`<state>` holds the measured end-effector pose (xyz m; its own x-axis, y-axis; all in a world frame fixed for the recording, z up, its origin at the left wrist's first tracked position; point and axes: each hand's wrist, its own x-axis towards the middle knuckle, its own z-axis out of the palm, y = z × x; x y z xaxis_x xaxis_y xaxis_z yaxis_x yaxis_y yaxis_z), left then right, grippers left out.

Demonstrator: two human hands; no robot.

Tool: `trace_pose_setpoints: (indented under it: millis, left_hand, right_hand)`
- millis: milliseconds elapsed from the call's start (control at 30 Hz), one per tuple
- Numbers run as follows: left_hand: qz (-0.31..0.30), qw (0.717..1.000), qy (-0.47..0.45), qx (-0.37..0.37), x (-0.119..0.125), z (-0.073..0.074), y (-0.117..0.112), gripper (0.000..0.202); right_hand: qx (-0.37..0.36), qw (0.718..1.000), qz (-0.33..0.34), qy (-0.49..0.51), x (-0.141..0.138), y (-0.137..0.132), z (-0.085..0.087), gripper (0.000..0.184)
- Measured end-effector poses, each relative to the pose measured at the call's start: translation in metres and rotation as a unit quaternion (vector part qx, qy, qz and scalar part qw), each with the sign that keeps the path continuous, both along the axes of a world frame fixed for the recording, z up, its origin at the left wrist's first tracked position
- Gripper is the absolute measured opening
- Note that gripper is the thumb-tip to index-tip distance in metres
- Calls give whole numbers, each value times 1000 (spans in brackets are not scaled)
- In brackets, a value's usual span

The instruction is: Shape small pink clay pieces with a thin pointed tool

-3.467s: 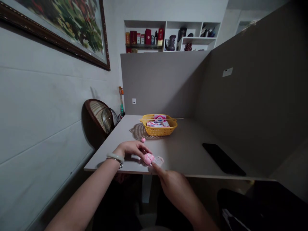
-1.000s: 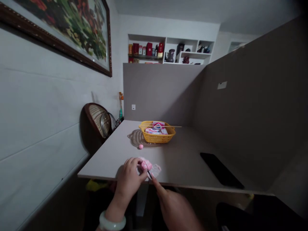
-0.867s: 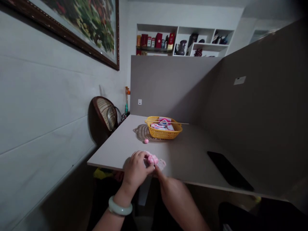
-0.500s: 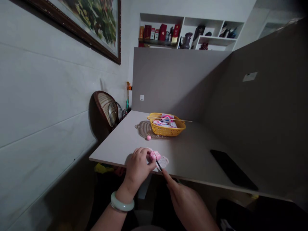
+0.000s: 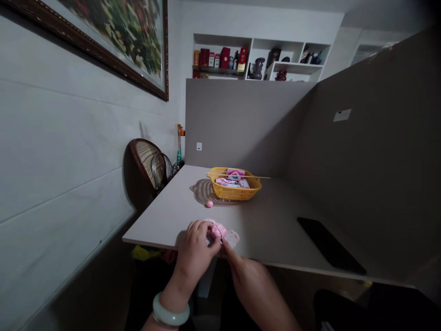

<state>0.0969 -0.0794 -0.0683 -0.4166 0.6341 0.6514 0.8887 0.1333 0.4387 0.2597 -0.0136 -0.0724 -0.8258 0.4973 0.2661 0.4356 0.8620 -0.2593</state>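
Before the basket (image 5: 234, 189), our left hand (image 5: 196, 250) pinches the pink lump (image 5: 218, 230) steady; our right hand (image 5: 248, 280), fingers together, prods it.

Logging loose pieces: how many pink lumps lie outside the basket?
2. One pink lump is held by the left hand at the near edge of the table; a small pink ball lies before the yellow basket. The hand may hide more.

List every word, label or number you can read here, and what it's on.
Nothing reads clearly.
Shelf boxes: print too small.
Packets in the basket: print blurred.
Sticker on the right partition: too small.
Pink lump in the left hand: no text shows.
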Motion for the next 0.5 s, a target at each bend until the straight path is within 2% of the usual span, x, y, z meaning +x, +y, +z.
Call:
trace_pose_setpoints:
  millis: [100, 267, 333, 500]
  left_hand:
    - [12, 1000, 4, 0, 1, -3, 0, 16]
    - [30, 999, 16, -16, 2, 0, 0, 18]
    - [29, 999, 17, -16, 3, 3, -1, 15]
    - [41, 999, 10, -26, 1, 5, 0, 14]
  right_hand:
    - [-3, 1000, -4, -4, 1, 0, 1, 51]
    - [-6, 1000, -13, -10, 10, -12, 4, 66]
    - [-8, 1000, -15, -15, 13, -16, 5, 66]
    - [-5, 999, -25, -23, -1, -10, 11, 39]
